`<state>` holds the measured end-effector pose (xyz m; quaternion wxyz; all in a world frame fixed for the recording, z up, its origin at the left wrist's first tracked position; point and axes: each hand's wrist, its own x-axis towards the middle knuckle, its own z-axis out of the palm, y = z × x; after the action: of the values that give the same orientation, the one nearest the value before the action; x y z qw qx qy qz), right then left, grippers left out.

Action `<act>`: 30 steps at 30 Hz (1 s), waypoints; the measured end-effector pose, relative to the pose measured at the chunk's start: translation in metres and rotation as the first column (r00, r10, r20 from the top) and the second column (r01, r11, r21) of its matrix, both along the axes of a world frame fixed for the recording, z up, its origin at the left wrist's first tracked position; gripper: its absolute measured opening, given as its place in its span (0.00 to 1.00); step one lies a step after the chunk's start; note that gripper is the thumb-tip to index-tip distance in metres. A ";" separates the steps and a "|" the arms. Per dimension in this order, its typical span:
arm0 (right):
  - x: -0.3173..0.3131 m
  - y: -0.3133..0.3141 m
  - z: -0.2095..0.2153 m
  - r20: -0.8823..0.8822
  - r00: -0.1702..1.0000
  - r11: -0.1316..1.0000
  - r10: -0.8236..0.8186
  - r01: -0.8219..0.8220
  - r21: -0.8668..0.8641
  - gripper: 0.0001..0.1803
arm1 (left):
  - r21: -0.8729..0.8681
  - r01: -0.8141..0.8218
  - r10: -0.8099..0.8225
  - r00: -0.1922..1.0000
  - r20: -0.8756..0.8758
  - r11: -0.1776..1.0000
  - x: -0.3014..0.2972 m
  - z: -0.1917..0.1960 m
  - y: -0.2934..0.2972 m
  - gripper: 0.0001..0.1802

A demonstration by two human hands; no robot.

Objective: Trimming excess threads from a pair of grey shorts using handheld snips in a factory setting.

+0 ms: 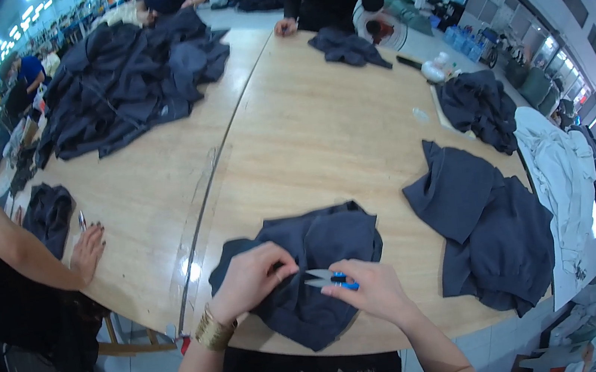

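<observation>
A dark navy garment (334,234) lies crumpled on the table right before me. Over its middle, my right hand (368,291) is closed around a pair of thread snips (319,278) with blue handles. The snips' blades stand apart and point left toward my other hand. My left hand (254,278), with a gold bracelet at its wrist, is pinched above the garment's left part. What sits between its thumb and fingers is too small to make out.
Dark garments (495,228) lie at the right, with another bundle (479,105) beyond. A big dark heap (126,81) covers the far left. Co-workers stand at the far side; one's hand (87,255) rests on the table at left. White cloth (557,182) hangs by the right edge.
</observation>
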<state>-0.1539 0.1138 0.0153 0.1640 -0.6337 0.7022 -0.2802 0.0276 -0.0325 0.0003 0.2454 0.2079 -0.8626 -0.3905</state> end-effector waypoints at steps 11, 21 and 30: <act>0.009 -0.019 0.011 -0.060 0.998 0.999 -0.029 0.027 -0.032 0.14 | 0.259 -0.034 0.027 0.999 0.031 0.965 -0.001 0.002 -0.005 0.05; 0.012 -0.022 0.022 -0.208 0.978 0.998 -0.009 -0.004 -0.060 0.14 | 0.189 -0.041 0.038 0.999 0.020 0.981 -0.001 0.014 -0.001 0.06; 0.006 -0.015 0.006 -0.197 0.978 0.995 0.072 -0.084 -0.056 0.15 | 0.162 -0.101 0.111 0.993 -0.050 0.982 0.005 0.011 0.010 0.06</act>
<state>-0.1477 0.0986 0.0215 0.0850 -0.6901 0.6801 -0.2323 0.0326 -0.0220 0.0116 0.2739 0.2609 -0.8088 -0.4502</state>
